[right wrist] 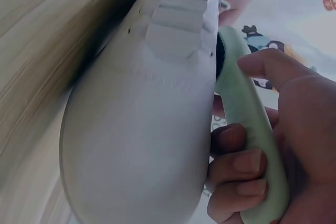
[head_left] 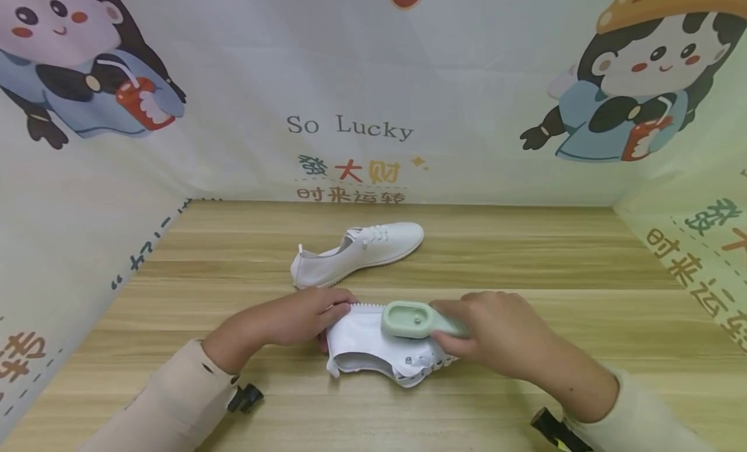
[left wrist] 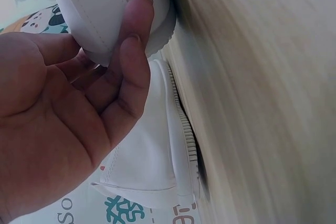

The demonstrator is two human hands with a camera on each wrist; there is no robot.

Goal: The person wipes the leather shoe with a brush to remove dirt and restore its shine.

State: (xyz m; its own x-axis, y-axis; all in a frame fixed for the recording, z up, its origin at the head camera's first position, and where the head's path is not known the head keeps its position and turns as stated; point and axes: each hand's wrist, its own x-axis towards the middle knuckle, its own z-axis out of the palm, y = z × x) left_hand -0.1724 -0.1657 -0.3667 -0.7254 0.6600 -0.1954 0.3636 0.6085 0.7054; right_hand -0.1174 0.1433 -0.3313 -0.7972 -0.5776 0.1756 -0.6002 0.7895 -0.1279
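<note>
A white shoe lies tipped on its side, its opening toward me and its ridged sole facing away. At its heel, my left hand grips the shoe; in the left wrist view the fingers curl round the heel end. My right hand holds a pale green brush by its handle, fingers wrapped round it in the right wrist view. The brush's dark bristles meet the upper side of the shoe near the laces. How firmly they press, I cannot tell.
A second white shoe stands upright behind the first, toe pointing right. Both are on a wood-grain table. A printed cloth with cartoon figures and lettering closes off the back and both sides.
</note>
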